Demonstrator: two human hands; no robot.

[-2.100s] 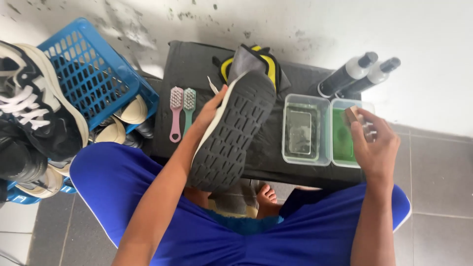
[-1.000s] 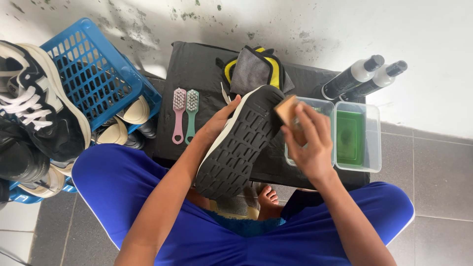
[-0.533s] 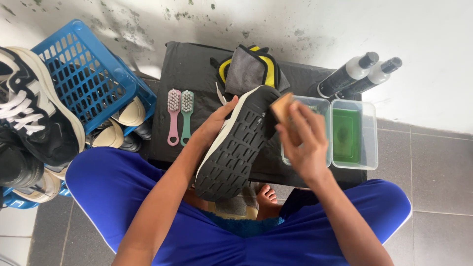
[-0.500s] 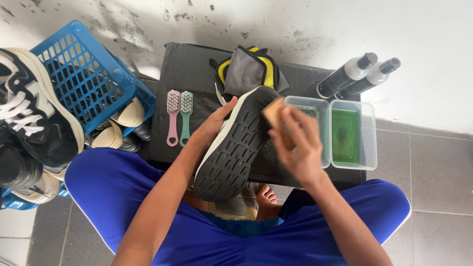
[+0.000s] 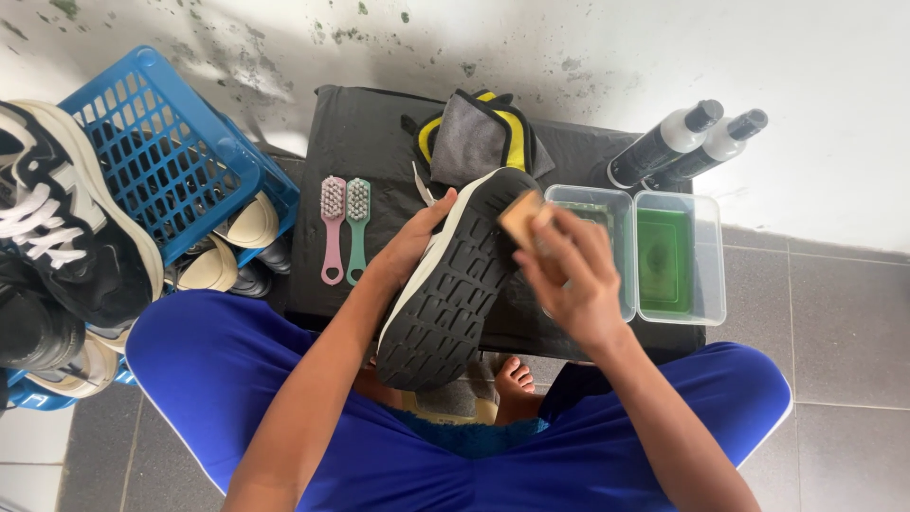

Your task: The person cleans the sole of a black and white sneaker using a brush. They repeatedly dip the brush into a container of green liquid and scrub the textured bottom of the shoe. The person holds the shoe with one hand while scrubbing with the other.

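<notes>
My left hand [image 5: 409, 248] grips a shoe [image 5: 453, 284] from its left side, sole turned up; the sole is black with a deep tread and a white edge. My right hand [image 5: 569, 280] holds a small tan brush [image 5: 520, 214] pressed against the toe end of the sole. Both hands work above a black mat [image 5: 365, 152] on a low stand, over my lap in blue shorts.
Two clear tubs [image 5: 678, 256] with green liquid sit right of the shoe, two dark bottles [image 5: 687, 142] behind them. A pink brush [image 5: 332, 228] and a green brush [image 5: 356, 228] lie on the mat, a grey-yellow cloth [image 5: 479, 137] behind. A blue basket [image 5: 161, 161] and several shoes [image 5: 66, 237] stand left.
My right hand has come from the green tub over to the shoe with the brush and now rubs it across the toe of the sole. The left hand keeps its hold.
</notes>
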